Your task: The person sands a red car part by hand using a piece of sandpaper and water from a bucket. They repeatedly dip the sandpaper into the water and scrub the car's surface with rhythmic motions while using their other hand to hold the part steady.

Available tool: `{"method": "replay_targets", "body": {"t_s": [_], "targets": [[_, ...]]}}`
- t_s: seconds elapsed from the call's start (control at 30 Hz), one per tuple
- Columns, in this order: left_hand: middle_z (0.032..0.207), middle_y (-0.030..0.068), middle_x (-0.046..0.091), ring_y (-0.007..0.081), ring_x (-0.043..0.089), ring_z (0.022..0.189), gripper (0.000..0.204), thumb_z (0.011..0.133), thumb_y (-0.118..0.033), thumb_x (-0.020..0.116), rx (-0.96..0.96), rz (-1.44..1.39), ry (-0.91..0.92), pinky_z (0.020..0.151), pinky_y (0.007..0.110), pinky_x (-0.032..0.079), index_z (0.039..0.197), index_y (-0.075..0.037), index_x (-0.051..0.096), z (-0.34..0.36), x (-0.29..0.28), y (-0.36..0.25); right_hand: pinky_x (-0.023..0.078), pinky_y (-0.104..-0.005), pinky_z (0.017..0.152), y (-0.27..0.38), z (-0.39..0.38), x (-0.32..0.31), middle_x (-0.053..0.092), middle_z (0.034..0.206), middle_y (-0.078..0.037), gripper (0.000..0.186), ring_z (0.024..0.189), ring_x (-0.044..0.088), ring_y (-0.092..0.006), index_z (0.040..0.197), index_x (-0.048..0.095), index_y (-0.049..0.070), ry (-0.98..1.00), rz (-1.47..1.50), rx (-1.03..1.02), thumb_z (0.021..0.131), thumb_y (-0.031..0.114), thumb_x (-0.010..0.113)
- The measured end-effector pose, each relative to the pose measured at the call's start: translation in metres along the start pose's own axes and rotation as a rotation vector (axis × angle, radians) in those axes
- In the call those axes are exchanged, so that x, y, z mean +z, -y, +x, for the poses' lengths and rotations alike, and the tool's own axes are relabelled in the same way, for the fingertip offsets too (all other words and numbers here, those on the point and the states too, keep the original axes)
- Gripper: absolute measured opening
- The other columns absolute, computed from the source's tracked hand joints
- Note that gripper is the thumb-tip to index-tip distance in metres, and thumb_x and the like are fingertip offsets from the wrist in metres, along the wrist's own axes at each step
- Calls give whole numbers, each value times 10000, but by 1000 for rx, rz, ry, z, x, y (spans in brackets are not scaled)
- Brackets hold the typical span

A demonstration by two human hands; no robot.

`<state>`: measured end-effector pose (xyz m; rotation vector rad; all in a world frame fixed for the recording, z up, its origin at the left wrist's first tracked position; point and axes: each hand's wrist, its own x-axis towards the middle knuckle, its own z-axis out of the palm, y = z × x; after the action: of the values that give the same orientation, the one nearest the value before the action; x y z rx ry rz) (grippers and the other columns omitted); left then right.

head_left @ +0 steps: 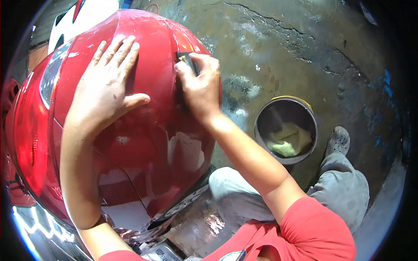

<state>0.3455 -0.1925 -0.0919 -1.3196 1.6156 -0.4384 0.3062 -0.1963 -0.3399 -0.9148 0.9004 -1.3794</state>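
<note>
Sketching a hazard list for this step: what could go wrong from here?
1. The right grip holds a small dark block against the glossy red car body; any trapped grit could scratch the paint.
2. The left grip lies flat and spread on that smooth surface, so it might slide if leaned on.
3. The bucket with the pale green cloth stands near the clog; a shifted foot could knock it.

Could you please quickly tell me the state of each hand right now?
Left hand: open, fingers spread, laid on the red car body.
Right hand: closed, holding a small dark block.
</note>
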Motion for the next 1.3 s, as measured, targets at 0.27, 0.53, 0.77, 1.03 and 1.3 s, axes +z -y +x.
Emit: {"method": "replay_targets", "body": {"t_s": [0.27, 0.53, 0.77, 1.03, 1.3], "targets": [[1712, 196, 399, 307, 281, 1635, 880, 1020, -602, 581, -220, 174, -54, 1363, 467, 133, 1628, 16, 426, 20, 31, -62, 476, -431, 1068, -23, 24, -57, 587, 1256, -189, 489, 1181, 601, -333, 1302, 608, -9, -150, 99, 97, 956, 265, 818], [1651, 206, 476, 348, 369, 1585, 865, 981, -559, 663, -213, 21, -156, 1336, 480, 229, 1576, 42, 479, 77, 70, -93, 536, -302, 884, -5, 79, -101, 639, 1190, -88, 466, 1002, 612, -144, 1375, 535, 10, -113, 381, 177, 1054, 284, 733], [1109, 162, 750, 350, 697, 1153, 294, 849, -279, 834, 21, -713, -166, 1029, 493, 546, 1062, -77, 812, 123, 83, -232, 501, -294, 972, -3, 112, -184, 704, 1213, -60, 377, 1082, 634, -142, 1331, 653, -30, 409, 22, 192, 1096, 263, 621], [994, 129, 815, 372, 783, 977, 296, 925, -292, 632, 235, -1229, 206, 881, 506, 615, 1039, -84, 809, 103, 105, -473, 546, -515, 973, 3, 67, -211, 750, 1197, -259, 403, 1131, 704, -473, 1174, 761, 32, 1183, -1030, 446, 1082, 369, 559], [1251, 185, 777, 368, 758, 1139, 373, 911, -228, 693, 444, -955, -93, 952, 472, 605, 1235, -62, 777, 112, 123, -488, 575, -506, 956, -127, 23, -250, 748, 1210, -281, 347, 1151, 740, -420, 1129, 813, 24, 1321, -1484, 526, 1036, 263, 578]]}}
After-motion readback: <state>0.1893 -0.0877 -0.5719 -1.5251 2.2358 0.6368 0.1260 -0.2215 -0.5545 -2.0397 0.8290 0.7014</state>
